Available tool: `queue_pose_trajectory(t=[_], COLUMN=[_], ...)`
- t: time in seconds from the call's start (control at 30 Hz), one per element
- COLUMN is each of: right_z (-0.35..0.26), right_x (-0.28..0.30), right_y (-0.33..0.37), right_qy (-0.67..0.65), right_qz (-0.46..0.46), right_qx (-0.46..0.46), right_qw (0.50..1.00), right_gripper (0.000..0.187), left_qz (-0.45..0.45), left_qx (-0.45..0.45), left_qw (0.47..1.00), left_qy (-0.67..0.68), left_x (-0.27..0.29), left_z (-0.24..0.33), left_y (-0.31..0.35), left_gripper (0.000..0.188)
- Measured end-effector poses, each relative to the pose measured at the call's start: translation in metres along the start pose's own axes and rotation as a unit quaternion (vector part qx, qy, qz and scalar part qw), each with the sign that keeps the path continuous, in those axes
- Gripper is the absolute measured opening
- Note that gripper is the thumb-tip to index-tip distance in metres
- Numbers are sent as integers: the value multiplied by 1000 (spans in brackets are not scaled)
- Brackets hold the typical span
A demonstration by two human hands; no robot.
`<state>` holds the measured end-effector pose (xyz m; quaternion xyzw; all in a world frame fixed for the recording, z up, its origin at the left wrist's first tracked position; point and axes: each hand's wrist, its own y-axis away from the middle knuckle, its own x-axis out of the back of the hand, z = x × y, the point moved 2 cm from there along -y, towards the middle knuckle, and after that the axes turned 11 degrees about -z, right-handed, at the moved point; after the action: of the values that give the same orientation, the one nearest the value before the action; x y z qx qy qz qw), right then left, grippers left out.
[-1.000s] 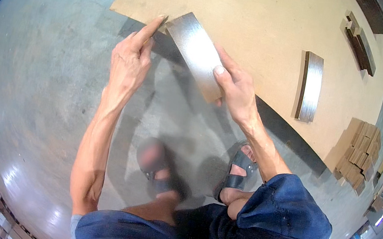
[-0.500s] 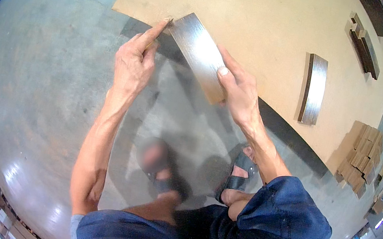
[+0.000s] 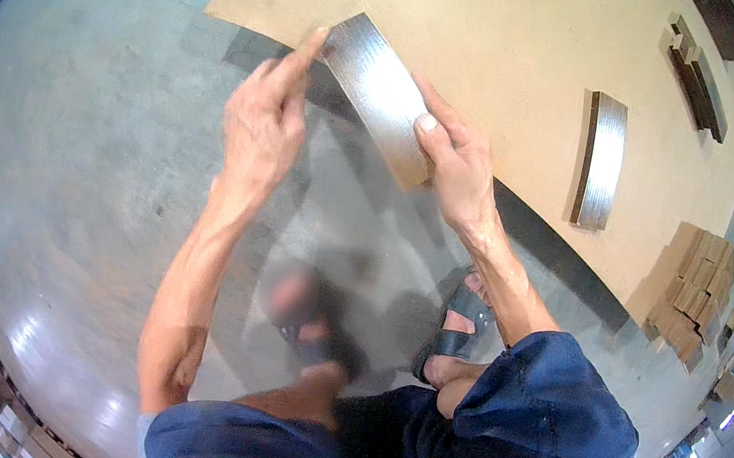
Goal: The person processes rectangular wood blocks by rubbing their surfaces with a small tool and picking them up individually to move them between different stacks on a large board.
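Observation:
A short, flat wooden plank (image 3: 379,86) with a dark, shiny grained face and a pale lower end slants over the near edge of the tan board (image 3: 477,34). My right hand (image 3: 465,168) grips its lower right part, thumb on the face and fingers along the far side. At the upper left corner of the plank, the index finger of my left hand (image 3: 266,120) reaches out and touches the edge. The other left fingers are curled in; whether they pinch something small is hidden.
A similar dark plank (image 3: 601,161) lies on the board to the right. Beyond it are stacked dark pieces (image 3: 699,86), and a pile of brown wooden blocks (image 3: 694,293) sits at the right edge. My sandalled feet (image 3: 457,331) rest on the grey floor (image 3: 84,182).
The plank and both hands appear slightly higher in the picture. My left hand has shifted a little along the plank's corner, its index finger still against it. The right grip is the same.

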<state>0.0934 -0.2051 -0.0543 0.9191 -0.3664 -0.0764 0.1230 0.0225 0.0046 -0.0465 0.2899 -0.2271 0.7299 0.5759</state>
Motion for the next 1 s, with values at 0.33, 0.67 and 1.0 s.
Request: queue_pose_trajectory(t=[0.33,0.67,1.0], right_z=[2,6,12], right_x=[0,2,4], right_y=[2,-4,0], right_qy=[-47,-42,-68], right_qz=[16,13,1], right_qx=[-6,0,-22], right_qw=[999,999,997], right_gripper=[48,47,46], left_qz=[-119,-63,-237], left_qx=[-25,23,-110], left_qw=[989,997,964], left_qy=[-85,-41,-41], left_x=[-29,-15,-39], left_z=[38,23,75], left_y=[61,25,113], left_gripper=[59,66,71])
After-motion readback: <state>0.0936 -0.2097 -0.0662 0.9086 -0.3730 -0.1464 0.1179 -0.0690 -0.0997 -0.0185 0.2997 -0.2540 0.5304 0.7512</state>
